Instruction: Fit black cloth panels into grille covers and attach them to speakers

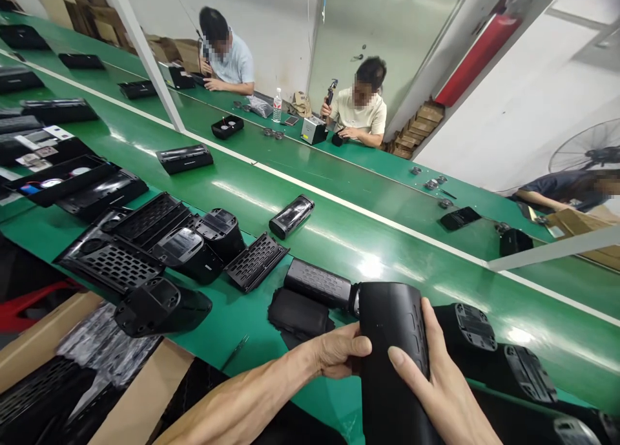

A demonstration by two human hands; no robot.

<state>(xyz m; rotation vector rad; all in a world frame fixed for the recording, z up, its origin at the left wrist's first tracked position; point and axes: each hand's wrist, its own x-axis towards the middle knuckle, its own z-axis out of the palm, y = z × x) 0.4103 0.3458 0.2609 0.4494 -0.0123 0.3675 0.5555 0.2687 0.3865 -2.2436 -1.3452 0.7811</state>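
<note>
Left hand [343,350] and right hand [438,382] grip black casing [389,309], seemingly unfinished, perforated panel [256,262] loose on tabletop [238,312] at left, progress on units [475,327] at right unclear.

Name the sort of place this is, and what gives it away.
Probably a factory assembly workshop: a long green bench carries many similar black casings, two people on its far side each hold what looks like a handheld tool, and the wearer's left hand and right hand grip another casing.
</note>
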